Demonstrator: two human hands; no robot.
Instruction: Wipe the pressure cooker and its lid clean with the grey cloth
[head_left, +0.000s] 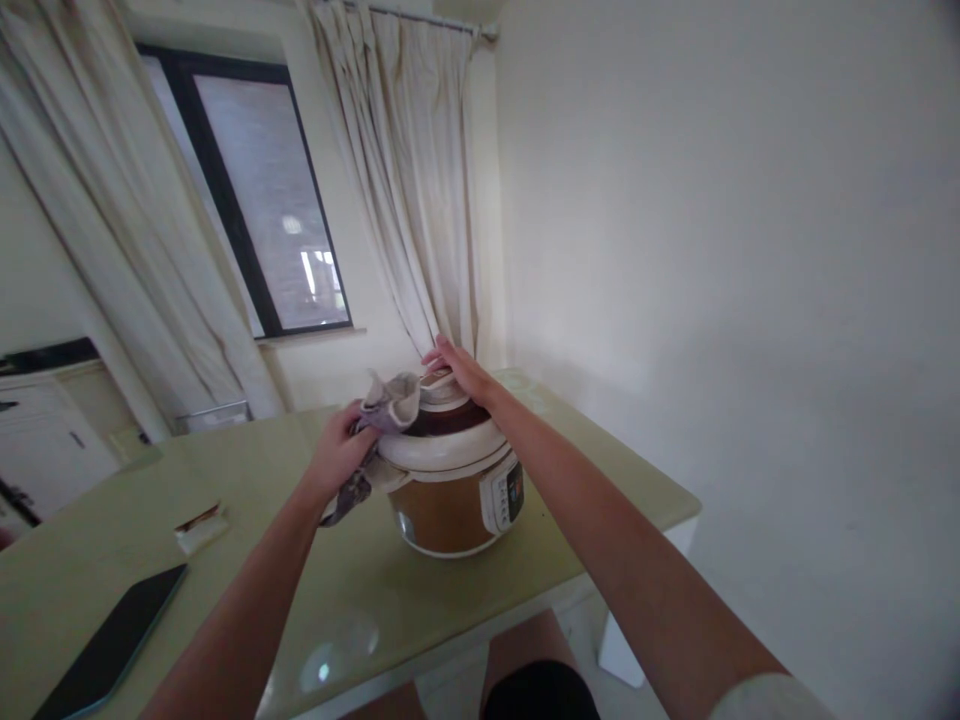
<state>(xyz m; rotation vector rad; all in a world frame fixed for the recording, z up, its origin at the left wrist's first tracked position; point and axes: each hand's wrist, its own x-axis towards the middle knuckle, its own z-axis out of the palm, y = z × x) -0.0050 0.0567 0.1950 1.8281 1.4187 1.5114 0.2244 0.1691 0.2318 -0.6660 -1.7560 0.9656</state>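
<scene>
A round electric cooker (450,515) stands upright on the pale green table. It has a gold-brown body, a white rim and a control panel on its front right. My left hand (345,450) is closed around a crumpled greyish patterned cloth (394,400), at the left side of the lid. Part of the cloth hangs down beside the cooker's left side. Over the pale handle (442,385) on top of the lid lies my right hand (461,370), its fingers stretched out and apart. My right forearm crosses the cooker's right edge and hides part of it.
A dark phone or tablet (112,640) lies at the table's left front. Behind it is a small white packet (201,528). The table (262,470) meets a white wall on the right. Curtains (420,150) hang by a window behind.
</scene>
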